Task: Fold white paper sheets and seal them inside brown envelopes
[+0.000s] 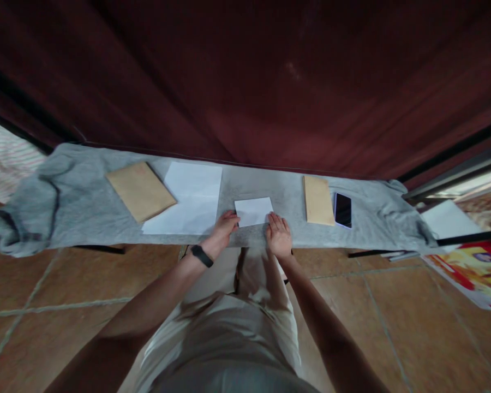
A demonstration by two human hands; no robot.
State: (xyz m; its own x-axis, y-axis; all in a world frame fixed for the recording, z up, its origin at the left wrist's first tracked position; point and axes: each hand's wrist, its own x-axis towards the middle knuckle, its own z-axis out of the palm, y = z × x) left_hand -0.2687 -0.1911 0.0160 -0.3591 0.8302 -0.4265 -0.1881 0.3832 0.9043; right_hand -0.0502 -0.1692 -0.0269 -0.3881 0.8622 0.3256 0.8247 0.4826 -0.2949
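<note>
A small folded white paper lies on the grey cloth that covers a narrow table in front of me. My left hand rests at the paper's near left corner, fingers curled onto its edge. My right hand lies flat beside the paper's near right corner, fingers stretched out and touching its edge. A black band sits on my left wrist.
Left of the paper lie a larger white sheet and a brown envelope partly over it. To the right are a second brown envelope and a dark phone. A dark red curtain hangs behind. The floor is tiled.
</note>
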